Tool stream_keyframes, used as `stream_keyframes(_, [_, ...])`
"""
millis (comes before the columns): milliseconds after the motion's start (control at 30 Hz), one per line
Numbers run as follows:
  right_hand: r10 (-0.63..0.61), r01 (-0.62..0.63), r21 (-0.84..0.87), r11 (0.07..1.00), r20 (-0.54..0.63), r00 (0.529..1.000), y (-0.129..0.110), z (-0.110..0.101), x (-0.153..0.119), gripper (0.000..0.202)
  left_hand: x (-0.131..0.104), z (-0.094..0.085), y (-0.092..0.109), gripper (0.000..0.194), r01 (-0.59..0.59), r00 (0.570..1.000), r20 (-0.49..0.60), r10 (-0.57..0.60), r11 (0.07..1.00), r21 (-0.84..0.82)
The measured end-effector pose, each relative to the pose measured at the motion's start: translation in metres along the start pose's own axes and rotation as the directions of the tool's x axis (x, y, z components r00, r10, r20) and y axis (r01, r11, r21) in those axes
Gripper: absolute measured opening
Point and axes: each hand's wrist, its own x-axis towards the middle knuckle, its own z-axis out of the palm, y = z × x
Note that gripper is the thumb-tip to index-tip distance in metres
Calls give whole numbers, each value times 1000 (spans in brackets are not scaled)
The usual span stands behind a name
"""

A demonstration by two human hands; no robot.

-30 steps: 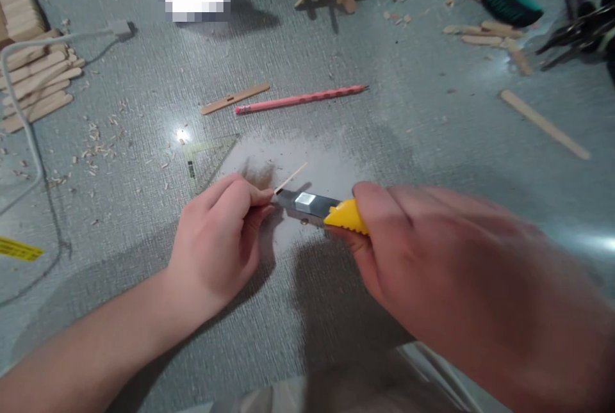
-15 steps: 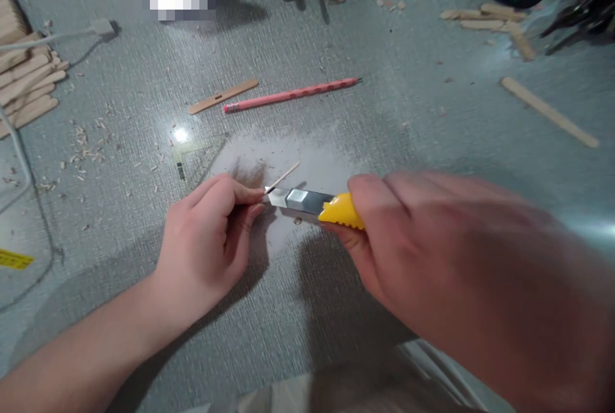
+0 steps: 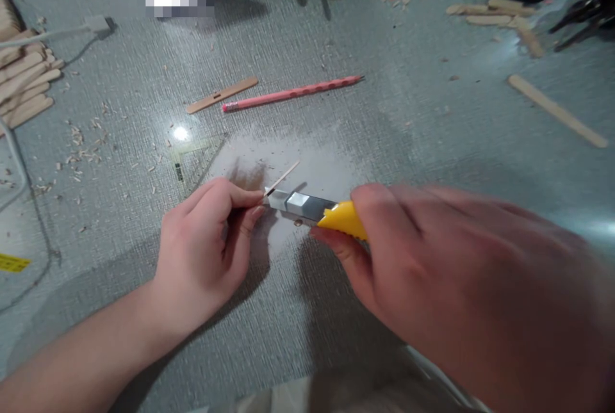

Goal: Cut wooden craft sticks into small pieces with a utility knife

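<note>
Your left hand (image 3: 204, 240) stays pinched on the thin wooden stick (image 3: 287, 173), your right hand (image 3: 427, 259) stays wrapped around the yellow utility knife (image 3: 343, 217), its blade (image 3: 310, 207) barely shifted at the stick's held end, suggesting steady alignment.

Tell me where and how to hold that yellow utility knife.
Best gripped around the yellow handle, from the right and above, as the right hand does: the bare blade juts left toward the left hand and the thin wooden stick, leaving the handle's end the safer side.
</note>
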Motion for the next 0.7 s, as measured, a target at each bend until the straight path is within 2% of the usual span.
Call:
stream_keyframes(167, [3, 0, 31, 1000, -70, 998, 0, 3, 0, 30, 1, 1, 0, 4, -44, 998, -44, 43, 998, -33])
stream_keyframes(700, [32, -23, 106, 994, -78, 996, -2, 4, -1, 33, -2, 3, 0, 4, -68, 997, -51, 65, 996, -51])
